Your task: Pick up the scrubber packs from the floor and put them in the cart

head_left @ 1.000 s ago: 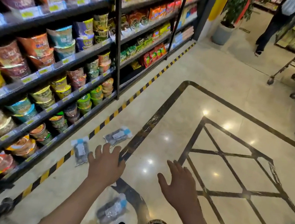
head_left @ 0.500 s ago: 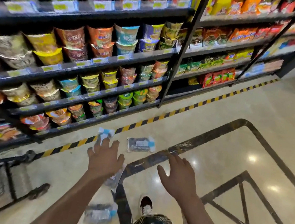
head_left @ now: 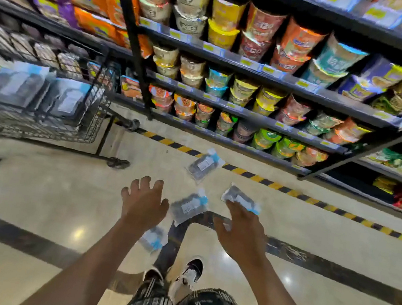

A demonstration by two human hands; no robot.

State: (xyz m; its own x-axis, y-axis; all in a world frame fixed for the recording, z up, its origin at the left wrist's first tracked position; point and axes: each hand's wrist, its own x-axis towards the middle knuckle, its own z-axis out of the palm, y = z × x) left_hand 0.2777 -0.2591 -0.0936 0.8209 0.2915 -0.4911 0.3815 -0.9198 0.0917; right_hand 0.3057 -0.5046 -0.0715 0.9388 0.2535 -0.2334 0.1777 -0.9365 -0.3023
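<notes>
Several clear scrubber packs with blue and white labels lie on the shiny floor in front of me. One pack [head_left: 204,165] rests by the striped line, one [head_left: 188,206] lies between my hands, one [head_left: 241,198] is just beyond my right fingertips, and one [head_left: 153,240] is half hidden under my left forearm. My left hand [head_left: 145,200] hovers above the floor with fingers spread and nothing in it. My right hand [head_left: 241,229] is spread too, its fingertips at the edge of the right pack. The wire cart [head_left: 94,118] stands at the left with several packs inside.
Dark shelves of cup noodles [head_left: 232,83] and snack bags run across the top. A yellow-black striped line [head_left: 294,193] marks the shelf base. The cart's wheels [head_left: 118,163] sit on the floor to my left. My shoes [head_left: 190,270] are below the packs.
The view has swung left, so the cart now shows fully at the left. Both hands have stayed open and moved closer over the packs; the right hand now reaches the right pack's edge.
</notes>
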